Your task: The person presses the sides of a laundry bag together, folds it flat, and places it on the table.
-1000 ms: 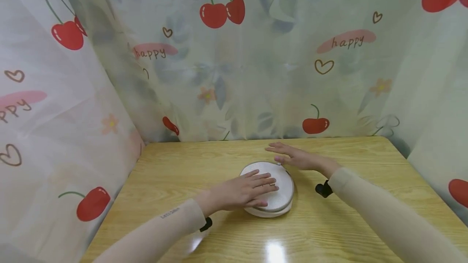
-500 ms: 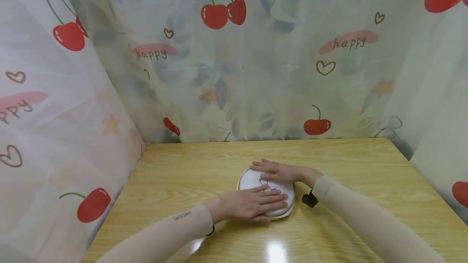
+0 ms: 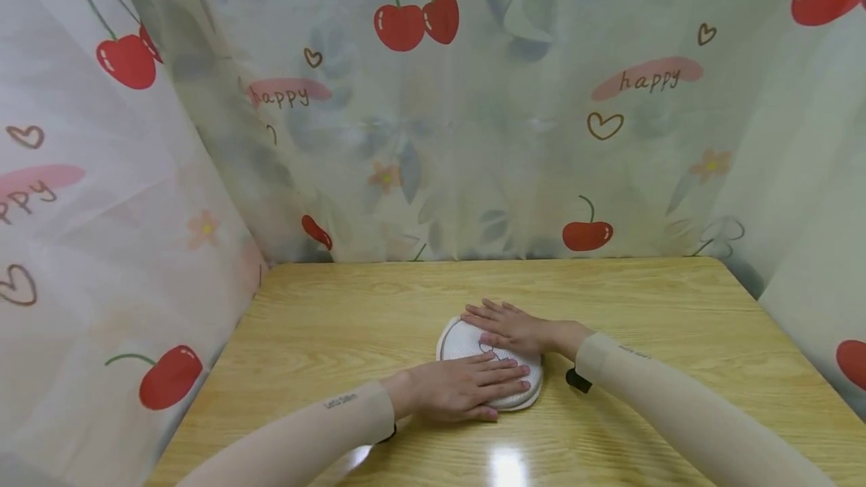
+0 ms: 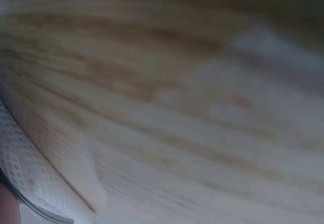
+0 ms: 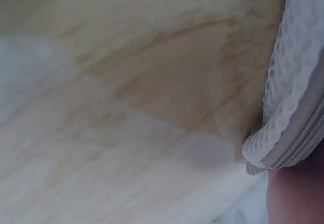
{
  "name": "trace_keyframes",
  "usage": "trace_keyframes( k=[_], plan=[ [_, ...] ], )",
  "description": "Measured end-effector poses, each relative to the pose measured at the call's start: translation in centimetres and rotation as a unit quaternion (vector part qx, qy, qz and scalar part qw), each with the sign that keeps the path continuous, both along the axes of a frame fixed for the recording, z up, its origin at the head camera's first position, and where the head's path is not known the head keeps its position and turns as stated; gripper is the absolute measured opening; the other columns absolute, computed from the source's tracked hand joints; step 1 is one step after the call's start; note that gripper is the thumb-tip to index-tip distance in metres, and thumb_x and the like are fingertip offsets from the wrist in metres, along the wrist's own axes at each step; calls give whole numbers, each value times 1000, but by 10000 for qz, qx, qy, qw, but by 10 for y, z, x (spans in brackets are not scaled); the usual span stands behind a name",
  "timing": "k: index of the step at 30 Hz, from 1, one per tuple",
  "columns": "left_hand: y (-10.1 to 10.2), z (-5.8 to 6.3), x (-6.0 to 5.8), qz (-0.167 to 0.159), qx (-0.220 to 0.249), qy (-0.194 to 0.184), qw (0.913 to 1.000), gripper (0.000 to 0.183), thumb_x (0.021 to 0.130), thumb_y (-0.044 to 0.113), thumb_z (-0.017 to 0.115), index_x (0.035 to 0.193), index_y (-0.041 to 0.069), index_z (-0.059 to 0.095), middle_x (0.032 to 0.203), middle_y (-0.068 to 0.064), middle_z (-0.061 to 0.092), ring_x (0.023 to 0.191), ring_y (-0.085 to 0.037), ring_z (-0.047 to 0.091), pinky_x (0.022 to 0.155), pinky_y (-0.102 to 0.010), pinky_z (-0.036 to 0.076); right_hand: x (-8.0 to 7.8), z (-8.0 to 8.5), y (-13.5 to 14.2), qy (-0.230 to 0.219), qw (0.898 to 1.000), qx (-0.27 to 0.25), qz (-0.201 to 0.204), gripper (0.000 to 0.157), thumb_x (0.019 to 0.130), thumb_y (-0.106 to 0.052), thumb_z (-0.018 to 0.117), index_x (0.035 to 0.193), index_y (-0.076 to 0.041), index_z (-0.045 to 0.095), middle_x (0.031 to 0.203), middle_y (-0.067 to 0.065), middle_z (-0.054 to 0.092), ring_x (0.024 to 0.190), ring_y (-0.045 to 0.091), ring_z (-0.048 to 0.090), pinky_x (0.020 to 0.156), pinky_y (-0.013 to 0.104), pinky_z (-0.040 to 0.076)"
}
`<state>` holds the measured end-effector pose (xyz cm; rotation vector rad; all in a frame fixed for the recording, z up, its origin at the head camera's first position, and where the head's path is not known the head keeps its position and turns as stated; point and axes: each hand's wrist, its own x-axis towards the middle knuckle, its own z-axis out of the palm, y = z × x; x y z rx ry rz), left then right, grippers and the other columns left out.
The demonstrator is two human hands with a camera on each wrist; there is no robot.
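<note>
Round white mesh pouch [image 3: 467, 340], worktop [image 3: 649, 299] centre: we press it flat, left hand [image 3: 460, 389] at 6 o'clock, right hand [image 3: 510, 329] at 1 o'clock. Fingers straight, grasping nothing. Next, we judge: steady downward pressure.

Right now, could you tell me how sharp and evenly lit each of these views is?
Head view: sharp, with lamp glare on the table near the front edge, and both hands resting on the round white pouch. Left wrist view: soft, blurred wood grain, pouch mesh barely resolved. Right wrist view: similarly soft, though the pouch's zip edge reads.
</note>
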<state>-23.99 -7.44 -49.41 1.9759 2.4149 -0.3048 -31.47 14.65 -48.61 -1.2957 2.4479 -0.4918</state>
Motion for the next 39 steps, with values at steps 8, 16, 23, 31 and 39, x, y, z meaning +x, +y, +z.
trace_keyframes(
  k=[8,16,23,31,39],
  plan=[
    [6,-2,-2,47,-91,-69,9999,63,115,44,23,169,16,6,175,-1,0,160,-12,-1,128,-34,4,3,-1,3,166,9998,82,-100,57,115,-32,36,166,-11,24,172,17,16,157,48,8,120,72,7],
    [9,-5,-2,25,-103,-218,9997,62,115,42,26,169,16,10,175,-1,4,159,-10,1,128,-32,4,4,-10,7,240,9996,-126,-65,57,115,-32,39,166,-10,26,171,19,19,155,51,10,119,74,8],
    [10,-4,-2,48,-129,-15,9999,62,115,42,25,169,15,9,175,-2,4,160,-11,2,128,-32,6,-1,-16,9,235,9995,-89,-192,60,114,-40,37,167,-17,24,174,11,16,158,43,6,122,69,6],
    [8,-4,1,74,-213,-29,9997,63,115,44,23,169,16,7,175,-2,0,160,-12,-2,128,-32,3,4,-9,5,164,9997,-106,-119,58,115,-34,39,166,-12,26,172,16,18,156,49,8,120,72,7],
    [0,-1,4,164,-79,280,9994,63,115,44,22,169,17,4,175,-1,-3,160,-13,-4,128,-35,1,2,1,0,124,9994,154,-274,57,115,-39,33,168,-19,24,174,9,16,158,42,7,122,68,5]
  ],
)
